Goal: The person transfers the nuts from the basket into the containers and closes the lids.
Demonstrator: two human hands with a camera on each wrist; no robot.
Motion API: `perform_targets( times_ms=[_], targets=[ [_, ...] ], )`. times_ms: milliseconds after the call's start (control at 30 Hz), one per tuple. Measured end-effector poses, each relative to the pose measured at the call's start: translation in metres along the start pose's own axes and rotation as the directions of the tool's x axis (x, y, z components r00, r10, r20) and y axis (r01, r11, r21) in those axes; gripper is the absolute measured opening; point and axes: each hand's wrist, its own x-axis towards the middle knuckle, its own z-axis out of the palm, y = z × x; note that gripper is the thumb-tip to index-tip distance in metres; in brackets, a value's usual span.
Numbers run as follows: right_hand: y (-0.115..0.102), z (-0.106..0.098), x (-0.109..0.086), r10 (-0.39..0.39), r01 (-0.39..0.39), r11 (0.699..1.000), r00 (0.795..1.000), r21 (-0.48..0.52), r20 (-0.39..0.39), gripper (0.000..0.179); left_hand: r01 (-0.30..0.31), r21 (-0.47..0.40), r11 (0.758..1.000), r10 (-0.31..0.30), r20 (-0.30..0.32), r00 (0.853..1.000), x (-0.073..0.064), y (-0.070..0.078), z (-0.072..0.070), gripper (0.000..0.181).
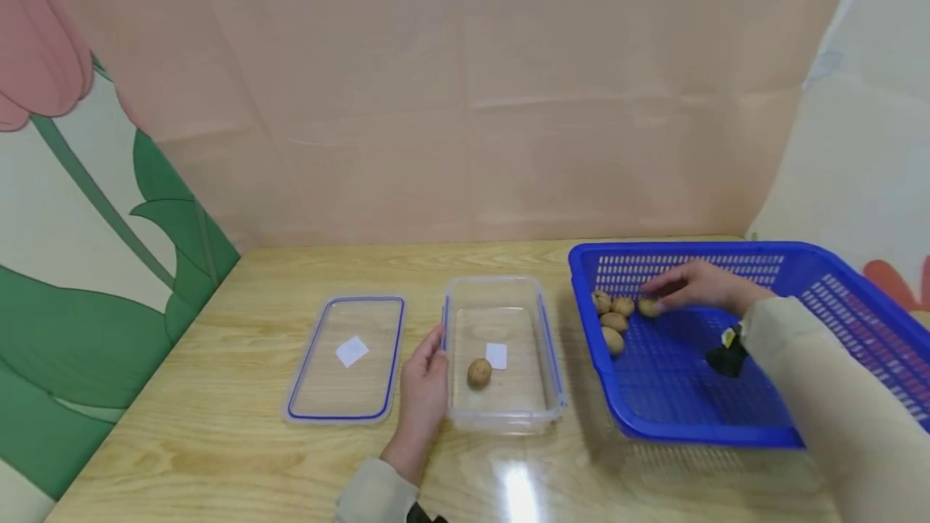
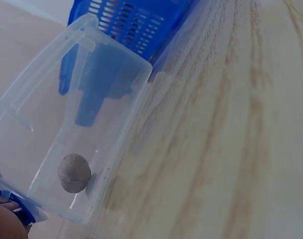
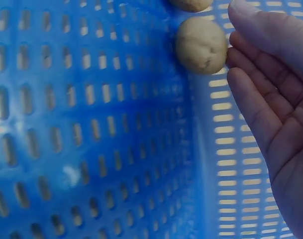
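My left hand [image 1: 424, 386] rests along the left wall of a clear plastic box [image 1: 523, 404], fingers against its side. Inside the box lies one tan walnut [image 1: 479, 374], also visible through the wall in the left wrist view. Only a bit of the left hand shows there, by a blue strip [image 2: 22, 211]. Over in the blue basket [image 1: 632, 422], my right hand [image 1: 697, 284] reaches down to a walnut [image 3: 201, 46]. The right wrist view shows its loosely bent fingertips at that walnut's side, not wrapped round it. Several more walnuts [image 1: 614, 323] lie along the basket's left wall.
A clear lid with a blue seal [image 1: 349, 386] lies flat on the wooden table [image 1: 218, 361], left of the box. White paper squares show on the lid and in the box. Inside the basket, near the right sleeve, is a dark object [image 1: 726, 360].
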Motion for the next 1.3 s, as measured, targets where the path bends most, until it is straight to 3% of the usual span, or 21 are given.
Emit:
perform_targets(
  times_ms=[333, 567, 833, 1100, 1300],
  targets=[
    [0.013, 0.011, 0.009, -0.018, 0.010, 0.997, 0.996, 0.082, 0.090, 0.047, 0.021, 0.009, 1.000, -0.021, 0.008, 1.000, 0.003, -0.003, -0.001, 0.040],
    [0.012, 0.014, 0.010, -0.050, 0.047, 0.998, 0.997, 0.047, 0.063, 0.046, 0.033, -0.006, 0.999, -0.033, 0.008, 0.999, 0.000, -0.002, -0.001, 0.041],
    [0.008, 0.012, 0.009, 0.015, -0.016, 1.000, 0.998, 0.020, 0.055, 0.041, 0.054, -0.011, 0.998, -0.054, 0.010, 0.998, 0.001, 0.000, -0.001, 0.042],
    [0.006, 0.008, 0.004, -0.037, 0.036, 0.999, 0.998, 0.026, 0.058, 0.035, 0.023, -0.010, 1.000, -0.023, 0.005, 1.000, 0.001, -0.001, 0.001, 0.041],
    [-0.002, -0.001, 0.000, -0.027, 0.026, 0.999, 0.999, 0.030, 0.017, 0.032, 0.017, -0.007, 1.000, -0.017, 0.006, 1.000, 0.001, -0.001, 0.000, 0.041]
  ],
)
